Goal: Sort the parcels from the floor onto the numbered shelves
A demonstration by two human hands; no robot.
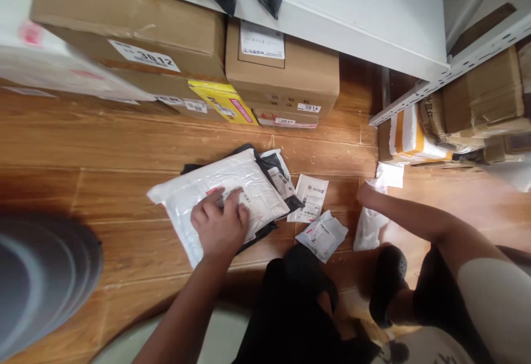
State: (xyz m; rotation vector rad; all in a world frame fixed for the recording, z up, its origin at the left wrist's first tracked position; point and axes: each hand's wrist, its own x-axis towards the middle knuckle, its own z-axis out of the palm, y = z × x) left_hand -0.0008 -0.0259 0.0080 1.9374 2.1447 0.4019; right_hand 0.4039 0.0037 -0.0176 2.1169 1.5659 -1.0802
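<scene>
A large white padded mailer (236, 170) lies on top of black plastic parcels (296, 203) on the wooden floor. My left hand (222, 220) rests on that mailer, fingers spread over its label. To the right, my right hand (367, 195) is at the upper part of a long white parcel (369, 225); its fingers are blurred and mostly hidden, so its grip does not show. Between my hands lie a flat white labelled packet (309, 197) and a small light-blue labelled bag (322, 237).
Cardboard boxes (286, 76) with number labels stand under a white metal shelf (357, 15). A yellow packet (224, 104) leans among them. More boxes (481, 93) are stacked at the right. A dark round ribbed object (45, 286) stands at the left.
</scene>
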